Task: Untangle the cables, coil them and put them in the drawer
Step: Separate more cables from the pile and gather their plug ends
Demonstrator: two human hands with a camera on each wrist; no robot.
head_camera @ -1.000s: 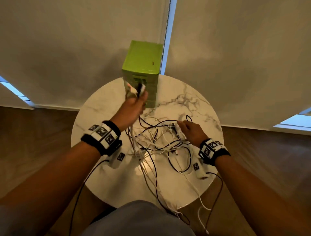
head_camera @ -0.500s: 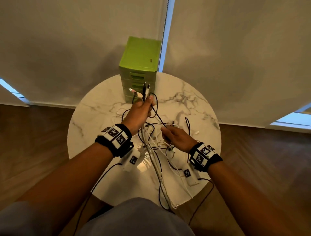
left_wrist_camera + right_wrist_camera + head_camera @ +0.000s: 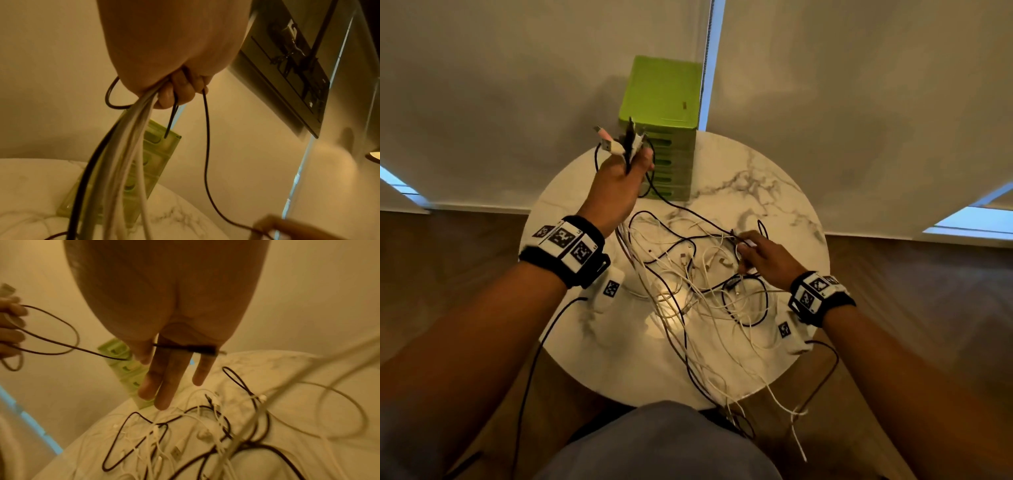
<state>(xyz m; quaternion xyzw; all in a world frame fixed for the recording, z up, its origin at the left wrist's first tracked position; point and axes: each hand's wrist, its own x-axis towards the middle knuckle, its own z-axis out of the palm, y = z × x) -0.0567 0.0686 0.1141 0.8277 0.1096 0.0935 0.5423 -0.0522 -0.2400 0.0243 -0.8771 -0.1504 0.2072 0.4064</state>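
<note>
The left hand (image 3: pixel 616 185) grips a bunch of white and black cables (image 3: pixel 619 144). The right hand (image 3: pixel 763 255) pinches one thin black cable (image 3: pixel 678 205). Pulling hard could tighten knots in the messy pile (image 3: pixel 695 274).

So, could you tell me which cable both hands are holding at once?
The thin black cable: it alone runs from the left hand to the right hand.
</note>
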